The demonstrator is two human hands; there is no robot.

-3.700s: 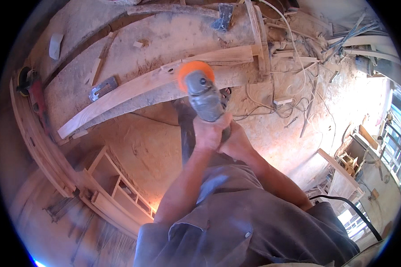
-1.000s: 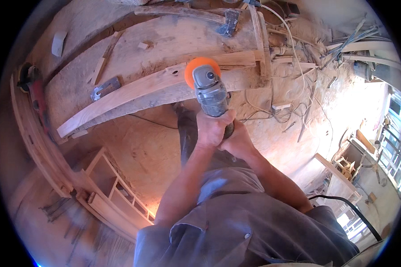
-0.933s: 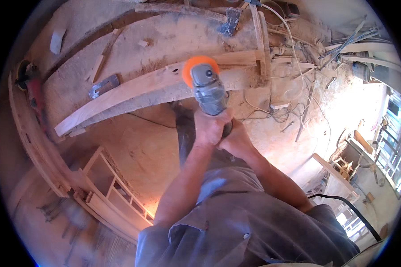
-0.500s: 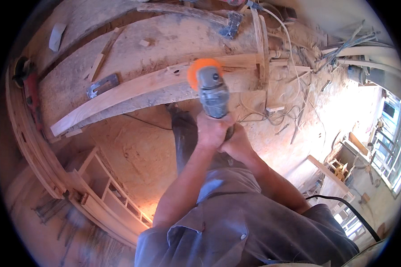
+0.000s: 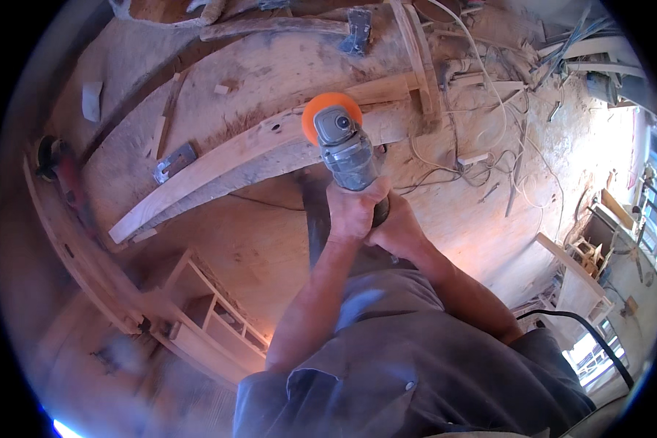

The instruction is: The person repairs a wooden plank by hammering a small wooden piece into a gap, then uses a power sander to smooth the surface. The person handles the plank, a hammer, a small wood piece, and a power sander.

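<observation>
Tool in hand: an angle grinder [image 5: 349,157] with a grey body and an orange sanding disc [image 5: 321,117] is being held out in front of the person, disc end pointing away.
Left hand: the left hand [image 5: 352,212] is wrapping the rear of the grinder body, its grip pressed together around the barrel.
Right hand: the right hand [image 5: 396,232] is closing in against the left from the other side, fingers curled on the same rear section; its grip is clamped on the tool as well.
Position of tool relative to grip: the body is running up and away from both hands, with the disc at the far end, well beyond the fingers.
Disc contact: the disc is sitting over the curved wooden beam [image 5: 255,157]; whether it is touching the wood cannot be told.
Workpiece: the beam is lying across the dusty worktop [image 5: 270,73], arching from lower left to upper right.
Handling judgement: the grinder is looking stiff, compact and fairly heavy at the head; it is likely to twist or kick in use, so a two-handed hold on the rear barrel, clear of the disc, is appearing sound.
Surroundings: a metal clamp plate [image 5: 174,162] is lying beside the beam, a white cable [image 5: 482,109] is trailing over the worktop to the right, and a wooden frame [image 5: 212,321] is standing below on the left.
</observation>
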